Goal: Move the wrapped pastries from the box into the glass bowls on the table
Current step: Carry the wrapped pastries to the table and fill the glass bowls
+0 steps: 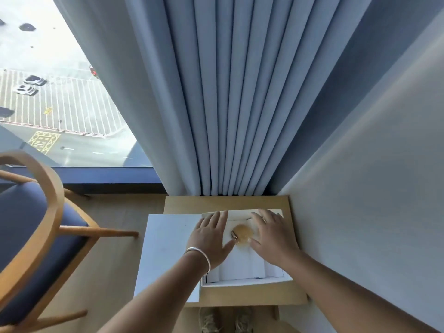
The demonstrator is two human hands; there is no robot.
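An open white box [245, 267] lies on a small wooden table [252, 296]. Its lid [165, 251] is folded out to the left, past the table's edge. Inside the box one round golden pastry [243, 233] in clear wrap lies near the far end. My left hand [211, 236] is spread flat over the box's left side, its thumb touching the pastry. My right hand [274, 236] is spread on the other side, fingers apart, thumb near the pastry. Neither hand holds anything. No glass bowls are visible.
A wooden chair [36, 236] with a blue seat stands to the left. Blue curtains [228, 116] hang behind the table and a pale wall [360, 212] runs close along its right side. A window [48, 92] is at upper left. Feet show below the table.
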